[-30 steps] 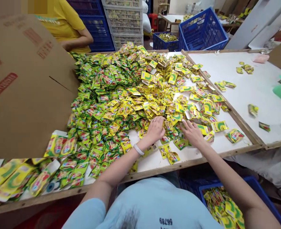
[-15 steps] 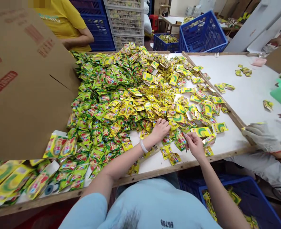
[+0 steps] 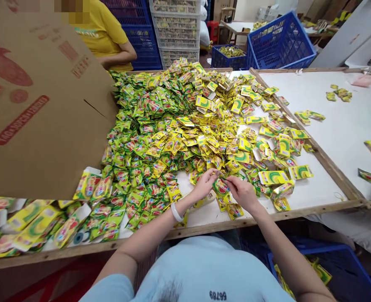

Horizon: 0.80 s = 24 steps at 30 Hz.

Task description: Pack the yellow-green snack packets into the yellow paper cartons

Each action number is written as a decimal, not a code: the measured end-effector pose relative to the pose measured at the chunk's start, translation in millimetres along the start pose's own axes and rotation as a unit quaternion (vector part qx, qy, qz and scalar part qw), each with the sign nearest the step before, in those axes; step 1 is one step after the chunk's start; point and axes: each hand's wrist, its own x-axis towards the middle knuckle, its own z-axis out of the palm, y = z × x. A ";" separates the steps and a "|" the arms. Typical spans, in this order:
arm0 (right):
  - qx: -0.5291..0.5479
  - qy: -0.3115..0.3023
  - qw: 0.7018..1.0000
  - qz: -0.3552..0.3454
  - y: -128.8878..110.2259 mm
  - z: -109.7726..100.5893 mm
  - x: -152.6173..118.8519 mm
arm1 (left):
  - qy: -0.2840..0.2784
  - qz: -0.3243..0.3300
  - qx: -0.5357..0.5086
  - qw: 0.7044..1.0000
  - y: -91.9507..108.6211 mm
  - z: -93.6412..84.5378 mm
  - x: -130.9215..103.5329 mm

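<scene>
The right hand (image 3: 243, 193) is drawn into a narrow pinch on the upper edge of a green-and-red sachet (image 3: 220, 187), which lies to the left of its fingertips. The left hand (image 3: 205, 185) curls close at the sachet's other side; whether it grips too, I can't tell. The right looks nearer; the sachet's long axis is hard to read. Past them on the white table (image 3: 311, 193) rises the heap of yellow sachets (image 3: 172, 144), then a tilted blue crate (image 3: 281, 42).
</scene>
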 end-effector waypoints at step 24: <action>-0.007 0.167 0.979 0.119 83.2 -109.6 -64.7 | -0.053 0.076 0.402 0.911 50.3 71.4 143.4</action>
